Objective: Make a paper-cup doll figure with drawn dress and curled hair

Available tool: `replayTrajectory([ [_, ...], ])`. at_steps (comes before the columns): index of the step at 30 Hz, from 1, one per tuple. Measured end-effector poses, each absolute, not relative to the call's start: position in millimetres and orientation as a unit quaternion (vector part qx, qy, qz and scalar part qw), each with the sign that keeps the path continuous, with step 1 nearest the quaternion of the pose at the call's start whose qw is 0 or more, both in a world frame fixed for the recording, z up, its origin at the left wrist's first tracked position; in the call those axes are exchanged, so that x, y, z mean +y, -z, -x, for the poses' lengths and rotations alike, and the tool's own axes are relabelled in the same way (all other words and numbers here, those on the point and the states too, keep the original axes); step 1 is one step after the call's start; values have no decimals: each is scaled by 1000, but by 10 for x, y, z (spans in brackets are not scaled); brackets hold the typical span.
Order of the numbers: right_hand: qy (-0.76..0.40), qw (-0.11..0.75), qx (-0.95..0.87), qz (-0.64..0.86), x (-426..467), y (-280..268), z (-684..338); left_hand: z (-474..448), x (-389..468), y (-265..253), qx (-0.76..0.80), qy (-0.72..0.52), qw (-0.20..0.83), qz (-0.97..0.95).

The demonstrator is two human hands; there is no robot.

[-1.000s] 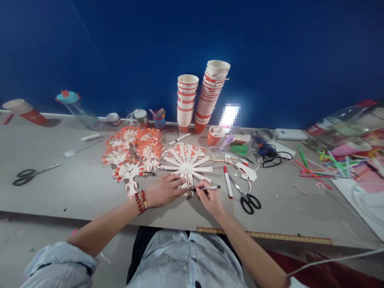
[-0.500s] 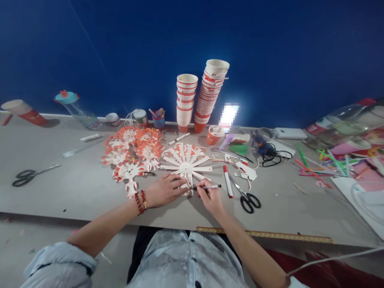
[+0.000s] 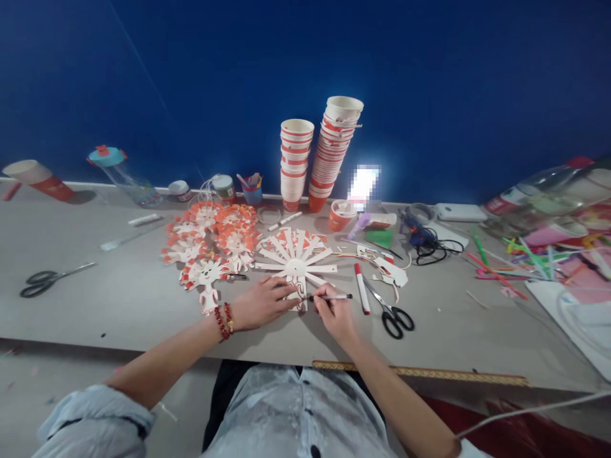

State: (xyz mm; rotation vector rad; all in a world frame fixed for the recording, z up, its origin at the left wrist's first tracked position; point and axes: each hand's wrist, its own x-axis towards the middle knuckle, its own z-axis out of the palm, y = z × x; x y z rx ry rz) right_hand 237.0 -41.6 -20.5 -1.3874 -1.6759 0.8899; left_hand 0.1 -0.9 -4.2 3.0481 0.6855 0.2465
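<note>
My right hand [image 3: 333,312] is closed around a slim pen [image 3: 340,296], its tip at the lower part of a white paper cutout [image 3: 296,268]. Strips fan out from the cutout's round middle, and dark and reddish lines are drawn on the piece below it. My left hand [image 3: 267,303] lies flat with fingers stretched, pressing on that lower piece from the left. Close by on the left lie several orange-and-white paper figures [image 3: 209,275]. To the right of my right hand are a red-capped marker [image 3: 362,289] and black-handled scissors [image 3: 392,315].
Two tall stacks of paper cups [image 3: 296,165] stand against the blue wall. A red cup [image 3: 340,216] is by a bright blurred patch. Further right are a black cable [image 3: 432,245], colored sticks [image 3: 496,277] and bottles. Another pair of scissors [image 3: 52,278] lies at far left.
Almost nothing differs. The right hand and pen stay at the lower paper with at most a tiny shift, and the left hand keeps its place.
</note>
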Motion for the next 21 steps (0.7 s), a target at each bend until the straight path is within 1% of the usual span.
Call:
replayTrajectory([
  [6,-412,446,-605,516,-428,247,-2362,-4,-16,34,222,-69,10,-973],
  [9,-425,462,-591,506,-431,260,-2351,-7,-20,35,224,-74,11,-972],
  [16,-396,478,-603,501,-467,225,-2352,6,-40,44,230,-86,13,-969],
  [21,-359,482,-632,489,-498,243,-2393,16,-49,98,245,-99,33,-964],
])
